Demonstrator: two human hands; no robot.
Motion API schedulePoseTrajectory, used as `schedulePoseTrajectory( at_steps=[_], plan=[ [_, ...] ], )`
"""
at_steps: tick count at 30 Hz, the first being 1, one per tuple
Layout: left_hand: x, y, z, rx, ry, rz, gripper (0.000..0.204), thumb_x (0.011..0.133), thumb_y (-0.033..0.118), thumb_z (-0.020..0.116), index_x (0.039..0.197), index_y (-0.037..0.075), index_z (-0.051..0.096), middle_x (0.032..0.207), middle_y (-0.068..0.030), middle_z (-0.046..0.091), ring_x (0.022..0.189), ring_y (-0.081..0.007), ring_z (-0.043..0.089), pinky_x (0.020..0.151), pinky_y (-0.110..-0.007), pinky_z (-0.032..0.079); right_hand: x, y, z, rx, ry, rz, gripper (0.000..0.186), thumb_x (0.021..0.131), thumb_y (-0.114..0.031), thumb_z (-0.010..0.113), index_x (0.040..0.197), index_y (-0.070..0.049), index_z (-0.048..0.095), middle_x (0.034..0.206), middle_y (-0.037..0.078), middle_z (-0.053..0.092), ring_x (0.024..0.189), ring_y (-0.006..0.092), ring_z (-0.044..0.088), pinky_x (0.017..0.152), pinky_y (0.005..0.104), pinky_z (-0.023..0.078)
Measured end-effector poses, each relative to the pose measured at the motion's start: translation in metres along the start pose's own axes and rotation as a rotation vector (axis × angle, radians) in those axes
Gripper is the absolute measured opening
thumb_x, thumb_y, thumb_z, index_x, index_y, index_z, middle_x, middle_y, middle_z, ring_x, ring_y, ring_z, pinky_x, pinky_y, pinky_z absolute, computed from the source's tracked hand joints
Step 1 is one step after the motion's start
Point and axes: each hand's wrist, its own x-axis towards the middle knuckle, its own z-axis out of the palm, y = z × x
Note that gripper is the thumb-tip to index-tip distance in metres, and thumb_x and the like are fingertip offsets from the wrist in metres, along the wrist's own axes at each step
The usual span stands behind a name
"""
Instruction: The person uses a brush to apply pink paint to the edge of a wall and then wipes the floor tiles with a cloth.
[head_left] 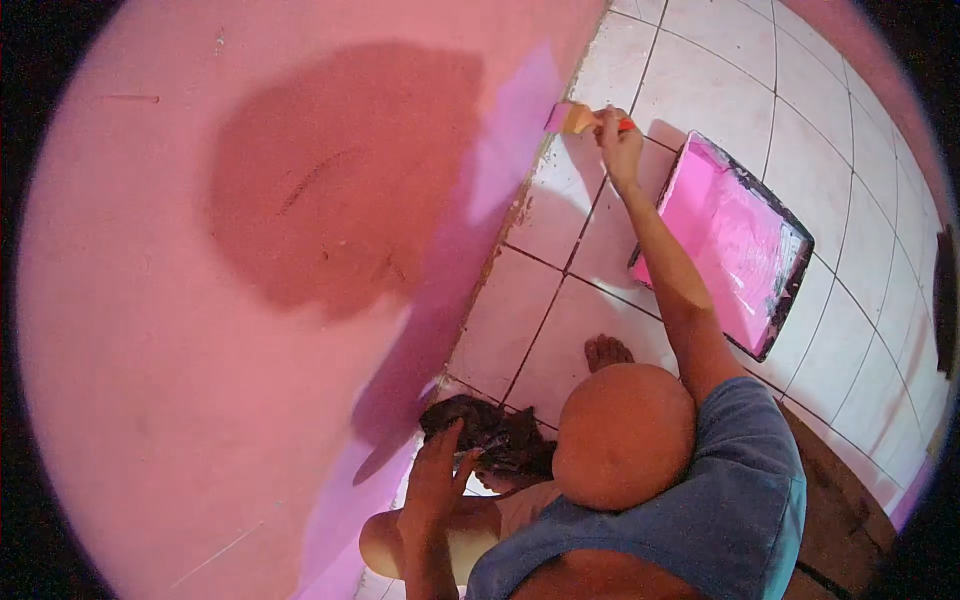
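Note:
My right hand [620,145] grips a paintbrush [575,118] with a red-ended handle, its bristles loaded with pink paint. The bristle tip meets the foot of the pink wall [330,420], where a lilac-pink painted band [435,290] runs along the floor line. Below my right forearm, a black-rimmed paint tray [810,243] holds bright pink paint [725,240]. At the lower middle, my left hand [438,475] has its fingers apart, beside a crumpled black plastic or cloth piece [500,435]; whether it touches the piece is unclear.
White floor tiles [525,320] with dark joints stretch right from the wall. My bent knee [625,435] and bare foot [607,350] are close to the tray. A brown surface [840,490] lies at the lower right. My shadow falls across the wall.

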Motion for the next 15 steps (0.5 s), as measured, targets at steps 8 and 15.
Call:
schedulePoseTrajectory(
  at_steps=[8, 15],
  plan=[
    [-0.034, 0.01, -0.007, 0.065, 0.067, -0.015, 0.054, 0.088, 0.027, 0.059, 0.134, 0.005, 0.041, 0.12, -0.0262, 0.053, 0.11, -0.0419, 0.05, 0.094, -0.047, 0.04, -0.009, -0.14, 0.023, 0.431, -0.023, -0.082, 0.036, 0.099, -0.029, 0.044, 0.09, 0.003, 0.059, 0.07, 0.007, 0.057, 0.059, 0.0131, 0.052, 0.057, 0.0265, 0.044],
    [-0.069, 0.043, -0.052, 0.081, 0.022, -0.076, 0.057, 0.084, 0.021, 0.063, 0.136, 0.01, 0.041, 0.127, -0.0222, 0.051, 0.119, -0.0383, 0.047, 0.101, -0.045, 0.037, -0.004, -0.047, 0.006, 0.442, 0.074, 0.168, 0.036, 0.098, -0.03, 0.044, 0.095, 0.002, 0.06, 0.069, 0.006, 0.057, 0.059, 0.0126, 0.052, 0.056, 0.0263, 0.044]
  ],
)
